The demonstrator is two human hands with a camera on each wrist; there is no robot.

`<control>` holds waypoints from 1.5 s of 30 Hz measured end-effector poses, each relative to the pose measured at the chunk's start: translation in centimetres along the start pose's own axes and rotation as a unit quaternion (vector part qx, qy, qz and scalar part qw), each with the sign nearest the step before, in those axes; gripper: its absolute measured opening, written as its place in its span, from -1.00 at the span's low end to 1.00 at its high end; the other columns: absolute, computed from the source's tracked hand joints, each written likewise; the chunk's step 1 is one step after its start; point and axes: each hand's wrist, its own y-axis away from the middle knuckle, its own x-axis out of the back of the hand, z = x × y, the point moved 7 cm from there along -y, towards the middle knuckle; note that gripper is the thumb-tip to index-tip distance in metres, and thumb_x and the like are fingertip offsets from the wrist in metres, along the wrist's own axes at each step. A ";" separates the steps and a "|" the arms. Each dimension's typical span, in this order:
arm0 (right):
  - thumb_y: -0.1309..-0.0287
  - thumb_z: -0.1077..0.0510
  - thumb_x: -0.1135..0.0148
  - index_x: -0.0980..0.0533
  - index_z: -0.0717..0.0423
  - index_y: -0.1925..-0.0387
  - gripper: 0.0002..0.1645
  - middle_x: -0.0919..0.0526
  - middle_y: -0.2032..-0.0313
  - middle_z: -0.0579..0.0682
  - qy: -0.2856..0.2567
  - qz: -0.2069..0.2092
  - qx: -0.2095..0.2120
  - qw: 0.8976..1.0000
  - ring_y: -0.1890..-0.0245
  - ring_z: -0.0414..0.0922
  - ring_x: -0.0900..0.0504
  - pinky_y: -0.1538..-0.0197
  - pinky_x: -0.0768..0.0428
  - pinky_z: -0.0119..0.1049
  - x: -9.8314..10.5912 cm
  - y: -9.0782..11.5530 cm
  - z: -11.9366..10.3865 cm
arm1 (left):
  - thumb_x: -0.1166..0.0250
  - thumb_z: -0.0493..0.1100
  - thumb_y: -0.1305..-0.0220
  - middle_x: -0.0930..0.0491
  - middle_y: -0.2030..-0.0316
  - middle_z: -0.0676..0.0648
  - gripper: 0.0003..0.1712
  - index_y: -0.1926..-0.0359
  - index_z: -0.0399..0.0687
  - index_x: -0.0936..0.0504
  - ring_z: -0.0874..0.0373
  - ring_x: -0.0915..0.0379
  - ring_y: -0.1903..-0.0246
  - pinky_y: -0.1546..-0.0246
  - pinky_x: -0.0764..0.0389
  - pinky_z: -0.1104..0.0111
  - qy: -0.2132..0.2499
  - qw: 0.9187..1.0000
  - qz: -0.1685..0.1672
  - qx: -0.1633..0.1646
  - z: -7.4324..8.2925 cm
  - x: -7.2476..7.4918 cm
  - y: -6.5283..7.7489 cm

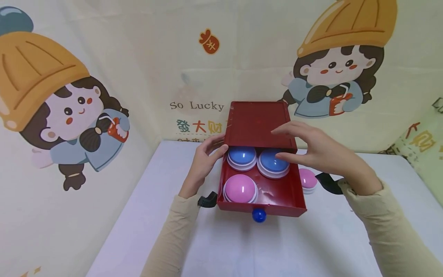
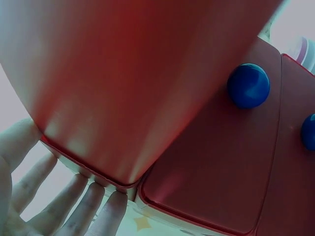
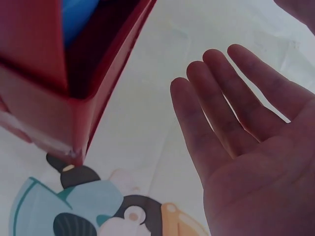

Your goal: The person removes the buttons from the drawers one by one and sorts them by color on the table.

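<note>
A red drawer box (image 1: 257, 125) stands on the white table with its top drawer (image 1: 277, 192) pulled out. Inside the drawer sit two blue dome push buttons (image 1: 242, 155) at the back and a pink dome push button (image 1: 240, 188) at front left, all on white bases. My left hand (image 1: 204, 159) touches the box's left side, its fingers (image 2: 76, 191) stretched along the edge. Over the back right of the drawer hovers my right hand (image 1: 316, 150), fingers spread; the right wrist view shows its palm (image 3: 266, 182) holding nothing.
Another pink dome button (image 1: 307, 179) stands on the table (image 1: 256, 246) right of the box. A blue knob (image 1: 258, 215) juts from the drawer front. Below are more closed drawers with blue knobs (image 2: 248, 86). A cartoon-printed cloth (image 1: 145, 57) hangs behind.
</note>
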 end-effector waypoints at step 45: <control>-0.17 -0.13 -0.38 -0.43 -0.01 -0.30 -0.29 -0.51 -0.23 -0.07 -0.043 -0.197 0.062 0.978 -0.27 -0.09 -0.44 -0.24 -0.56 -0.01 -7.5 -2.6 -3.9 | -0.25 -0.15 -0.39 -0.50 -0.25 -0.08 -0.49 -0.33 -0.03 -0.45 0.00 -0.39 -0.28 -0.17 -0.58 0.14 0.004 1.000 -0.004 -0.010 -0.7 -0.1 -0.2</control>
